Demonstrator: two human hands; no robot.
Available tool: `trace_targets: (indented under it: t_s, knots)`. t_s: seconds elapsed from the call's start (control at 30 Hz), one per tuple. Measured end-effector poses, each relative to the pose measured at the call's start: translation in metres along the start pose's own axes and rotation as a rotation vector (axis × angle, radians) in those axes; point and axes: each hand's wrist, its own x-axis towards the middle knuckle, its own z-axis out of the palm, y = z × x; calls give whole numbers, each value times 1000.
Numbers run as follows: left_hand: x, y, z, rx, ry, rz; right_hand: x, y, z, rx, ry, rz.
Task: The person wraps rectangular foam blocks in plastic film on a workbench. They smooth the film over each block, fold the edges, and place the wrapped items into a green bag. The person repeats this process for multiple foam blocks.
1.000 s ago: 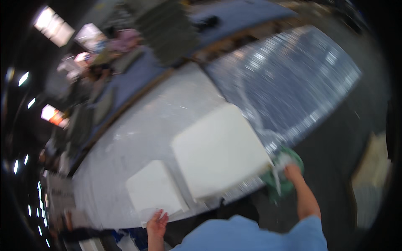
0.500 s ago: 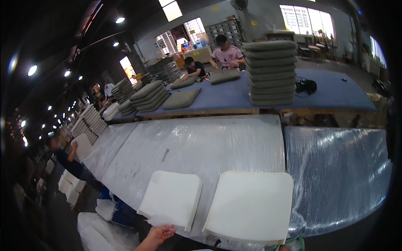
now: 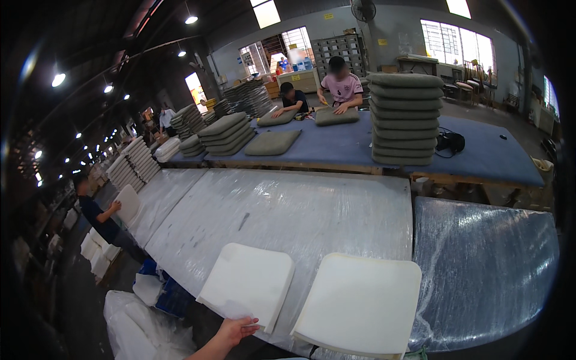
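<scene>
Two white, padded, seat-shaped cushion pieces lie side by side on the plastic-wrapped table near me. My left hand [image 3: 239, 329] reaches in from the lower edge to the near edge of the left cushion piece [image 3: 249, 282]. Its fingers point right, partly apart, with no clear object between them; whether they press on the edge I cannot tell. The right cushion piece [image 3: 361, 303] is a little larger in view, its near edge close to the bottom of the picture. My right hand does not show.
A stack of grey-green cushions [image 3: 405, 120] stands on the blue table [image 3: 486, 144] beyond. Two people work on cushions there. At left a person [image 3: 102, 210] holds a white piece. Clear plastic bags [image 3: 144, 327] lie low at left; a wrapped surface [image 3: 486, 270] is at right.
The view has shifted, with the scene lower in the picture. A white wisp beside my left hand no longer shows clearly. The far person in pink now has both hands at a cushion.
</scene>
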Motion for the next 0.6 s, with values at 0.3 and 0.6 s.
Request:
trace_targets:
  t_s: [0.3,0.6]
  knots:
    - [-11,10,8,76,-49,-26,52,23,4,126,-143,390]
    - [8,13,17,105,-200,-133,17,3,-63,122,-234,330]
